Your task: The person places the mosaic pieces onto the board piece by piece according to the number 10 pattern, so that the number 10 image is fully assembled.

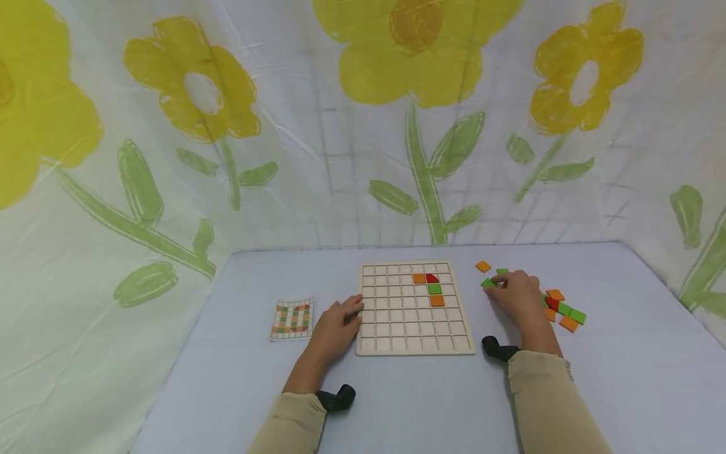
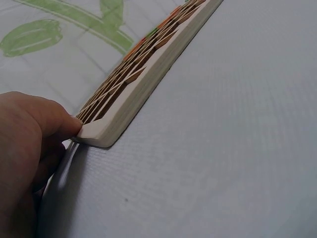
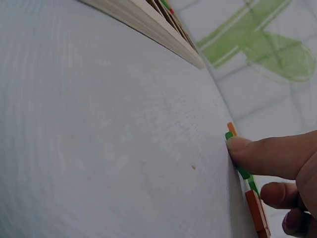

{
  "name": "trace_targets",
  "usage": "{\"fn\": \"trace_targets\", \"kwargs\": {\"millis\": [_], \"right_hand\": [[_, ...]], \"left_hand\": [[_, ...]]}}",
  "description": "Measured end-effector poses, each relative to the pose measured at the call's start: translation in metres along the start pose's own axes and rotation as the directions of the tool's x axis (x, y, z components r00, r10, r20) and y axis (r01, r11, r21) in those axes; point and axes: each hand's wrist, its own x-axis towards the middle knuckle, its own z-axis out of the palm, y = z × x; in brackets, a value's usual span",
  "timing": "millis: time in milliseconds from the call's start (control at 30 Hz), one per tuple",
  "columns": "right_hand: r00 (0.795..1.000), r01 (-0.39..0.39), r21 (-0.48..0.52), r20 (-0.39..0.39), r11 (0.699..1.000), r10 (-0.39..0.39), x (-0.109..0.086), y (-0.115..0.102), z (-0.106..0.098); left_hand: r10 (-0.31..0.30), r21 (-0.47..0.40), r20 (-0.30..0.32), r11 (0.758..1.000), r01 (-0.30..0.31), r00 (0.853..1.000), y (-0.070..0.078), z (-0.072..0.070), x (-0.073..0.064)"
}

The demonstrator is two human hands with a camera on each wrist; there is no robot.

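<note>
A square wooden grid board (image 1: 414,346) lies flat on the table, with a few orange, green and red tiles in its upper right cells. My left hand (image 1: 334,325) touches the board's left edge with its fingers and thumb. In the left wrist view, the thumb (image 2: 64,124) meets the board's rim (image 2: 129,116). To the right of the board, my right hand (image 1: 518,296) pinches a green tile (image 1: 488,283) between thumb and finger. The right wrist view has the thumb (image 3: 267,156) against this green tile (image 3: 229,135); its far side is hidden.
Several loose tiles lie beside and beyond the right hand, among them an orange tile (image 1: 483,266), a red tile (image 1: 552,303) and a green tile (image 1: 577,316). A patterned card (image 1: 292,319) with coloured squares lies left of the board. A flower-painted curtain (image 1: 295,214) stands behind the table.
</note>
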Motion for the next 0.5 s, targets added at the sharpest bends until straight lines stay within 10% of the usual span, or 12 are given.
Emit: {"fn": "trace_targets", "kwargs": {"millis": [500], "right_hand": [[0.942,0.26,0.219,0.158,0.941,-0.297,-0.029,-0.031,0.022]], "left_hand": [[-0.019,-0.005,0.009,1.0,0.019,1.0,0.0,0.001,-0.002]]}}
